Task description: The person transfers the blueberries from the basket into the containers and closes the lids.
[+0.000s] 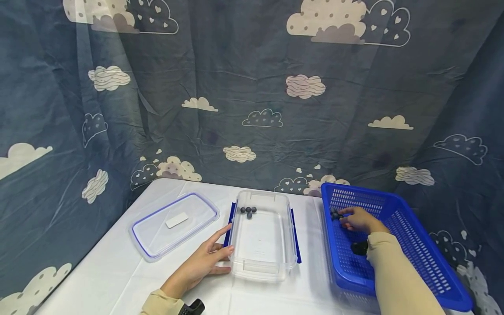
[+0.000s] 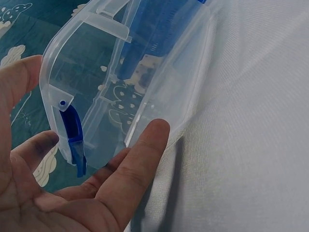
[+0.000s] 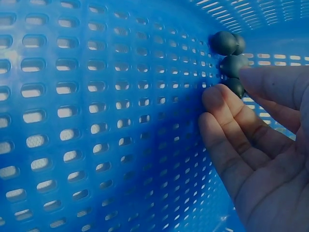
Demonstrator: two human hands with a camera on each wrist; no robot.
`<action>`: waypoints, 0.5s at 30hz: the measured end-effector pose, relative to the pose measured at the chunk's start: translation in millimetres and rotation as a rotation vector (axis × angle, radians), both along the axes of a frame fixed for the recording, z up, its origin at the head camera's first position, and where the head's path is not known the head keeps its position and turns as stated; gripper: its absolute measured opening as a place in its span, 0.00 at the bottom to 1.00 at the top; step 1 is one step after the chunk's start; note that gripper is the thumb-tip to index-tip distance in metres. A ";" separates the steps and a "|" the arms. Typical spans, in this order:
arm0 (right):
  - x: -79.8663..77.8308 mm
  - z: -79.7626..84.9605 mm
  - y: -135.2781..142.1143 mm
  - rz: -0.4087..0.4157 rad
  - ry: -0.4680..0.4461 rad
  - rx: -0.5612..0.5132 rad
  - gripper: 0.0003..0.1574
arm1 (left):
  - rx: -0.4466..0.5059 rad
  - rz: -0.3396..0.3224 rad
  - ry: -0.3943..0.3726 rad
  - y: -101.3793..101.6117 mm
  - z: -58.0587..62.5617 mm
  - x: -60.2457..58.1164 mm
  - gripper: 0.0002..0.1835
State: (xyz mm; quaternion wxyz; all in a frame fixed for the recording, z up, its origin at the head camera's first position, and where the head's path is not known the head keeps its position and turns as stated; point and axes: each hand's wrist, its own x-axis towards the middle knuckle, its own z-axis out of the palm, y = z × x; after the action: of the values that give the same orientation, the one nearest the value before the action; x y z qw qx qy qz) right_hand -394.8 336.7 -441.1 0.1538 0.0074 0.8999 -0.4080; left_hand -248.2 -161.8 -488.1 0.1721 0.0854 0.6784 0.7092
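Note:
My left hand [image 1: 204, 262] has its fingers spread along the left side of a clear plastic box [image 1: 260, 245] with blue side latches. Seen from the left wrist, the thumb and fingers touch the box wall [image 2: 72, 63] around a blue latch [image 2: 73, 130]. Several small dark balls [image 1: 249, 210] sit in the box toward its far left. Inside a blue basket [image 1: 393, 271], my right hand [image 1: 360, 220] pinches at a small cluster of dark balls [image 3: 224, 43]. Its thumb and fingertips meet around the lowest ball [image 3: 235, 88], which they partly cover.
A clear lid [image 1: 157, 240] with a blue seal and a white label [image 1: 176, 220] lies left of the box. The basket's raised perforated walls surround the right hand. Behind the white table [image 1: 110, 288] hangs a dark cloud-patterned curtain [image 1: 236, 65].

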 end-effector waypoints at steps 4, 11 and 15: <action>0.5 -2.8 3.5 -0.021 0.007 -0.004 0.28 | -0.006 -0.003 -0.005 1.6 -0.1 0.2 0.42; -1.6 -1.7 3.4 -0.025 0.030 0.007 0.24 | -0.004 0.007 -0.013 1.1 1.6 1.1 0.42; -1.7 0.1 4.4 -0.010 0.035 0.028 0.24 | 0.003 0.007 -0.016 0.5 2.8 0.7 0.41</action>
State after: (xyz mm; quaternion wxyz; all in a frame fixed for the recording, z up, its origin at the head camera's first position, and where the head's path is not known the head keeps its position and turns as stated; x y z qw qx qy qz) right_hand -396.5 341.1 -441.0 0.1360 0.0069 0.9080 -0.3963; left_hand -247.4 -161.3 -485.3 0.1752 0.0775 0.6762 0.7114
